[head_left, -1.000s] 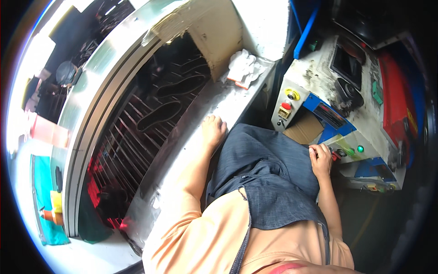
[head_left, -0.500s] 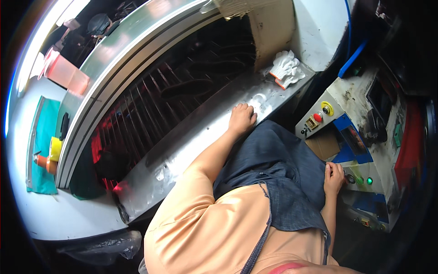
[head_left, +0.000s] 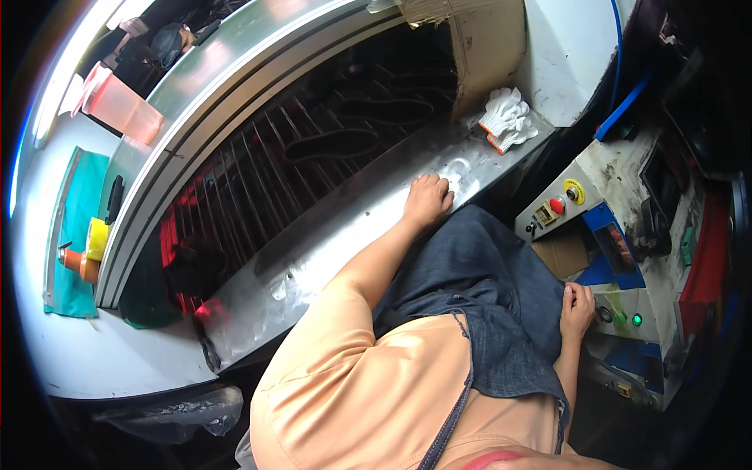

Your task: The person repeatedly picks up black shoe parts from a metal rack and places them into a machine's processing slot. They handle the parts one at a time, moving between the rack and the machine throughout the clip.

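A factory workshop: a metal conveyor oven [head_left: 313, 157] carries shoe soles [head_left: 329, 145] beside a push-button control panel [head_left: 603, 258] and work gloves [head_left: 507, 117].

- The right hand [head_left: 577, 308] is lying at the edge of the control panel [head_left: 619, 258]; its fingertips are blending into the panel's side, so whether they are pressing a button is not showing.
- The left hand [head_left: 427, 200] is covering part of the metal ledge [head_left: 329, 251]; anything under its palm is staying hidden.
- The dark flat shapes [head_left: 329, 145] on the rack [head_left: 258, 188] are fading into shadow further in, leaving their number unclear.
- The cardboard flap [head_left: 478, 43] is running off the top edge.
- The black object [head_left: 168, 43] at upper left is too blurred to identify.
- The red parts [head_left: 709, 274] at far right are sinking into the dark rim.
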`<state>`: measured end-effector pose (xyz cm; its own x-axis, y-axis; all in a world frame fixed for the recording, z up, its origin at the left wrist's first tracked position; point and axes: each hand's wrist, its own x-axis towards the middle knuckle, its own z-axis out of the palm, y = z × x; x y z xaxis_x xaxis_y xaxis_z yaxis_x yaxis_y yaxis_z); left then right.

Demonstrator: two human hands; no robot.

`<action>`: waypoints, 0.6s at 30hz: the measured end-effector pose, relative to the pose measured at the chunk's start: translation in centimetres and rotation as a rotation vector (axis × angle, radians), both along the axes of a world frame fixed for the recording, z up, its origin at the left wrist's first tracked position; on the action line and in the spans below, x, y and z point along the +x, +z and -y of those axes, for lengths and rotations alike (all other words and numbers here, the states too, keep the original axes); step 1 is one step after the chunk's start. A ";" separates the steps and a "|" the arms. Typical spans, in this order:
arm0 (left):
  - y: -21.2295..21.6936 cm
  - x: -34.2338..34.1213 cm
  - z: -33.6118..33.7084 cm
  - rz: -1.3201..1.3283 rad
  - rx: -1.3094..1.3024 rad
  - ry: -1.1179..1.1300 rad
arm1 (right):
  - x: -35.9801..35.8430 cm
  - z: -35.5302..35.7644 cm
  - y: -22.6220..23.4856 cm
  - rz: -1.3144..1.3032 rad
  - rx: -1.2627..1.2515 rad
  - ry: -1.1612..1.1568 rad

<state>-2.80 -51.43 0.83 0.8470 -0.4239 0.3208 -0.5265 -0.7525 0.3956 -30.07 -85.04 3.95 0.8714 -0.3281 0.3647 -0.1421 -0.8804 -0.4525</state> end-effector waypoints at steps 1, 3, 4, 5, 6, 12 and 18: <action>0.0 0.0 0.0 -0.005 0.001 0.000 | 0.0 0.0 0.0 0.002 0.002 0.002; -0.1 0.2 0.0 -0.013 0.004 -0.001 | 0.0 0.1 -0.1 0.008 0.009 0.005; -0.1 0.2 0.0 -0.012 0.004 -0.002 | 0.0 0.2 -0.2 0.004 0.006 0.003; -0.2 0.2 0.0 -0.009 0.005 -0.004 | 0.0 0.2 -0.2 0.000 0.004 0.001; -0.2 0.2 -0.1 -0.007 0.006 -0.005 | 0.1 0.2 -0.2 -0.003 0.001 0.000; -0.1 0.2 0.0 -0.016 0.013 0.000 | 0.1 0.2 -0.2 0.004 0.000 0.012; -0.4 0.3 0.0 -0.023 0.031 0.003 | 0.1 0.2 0.1 -0.004 0.002 0.014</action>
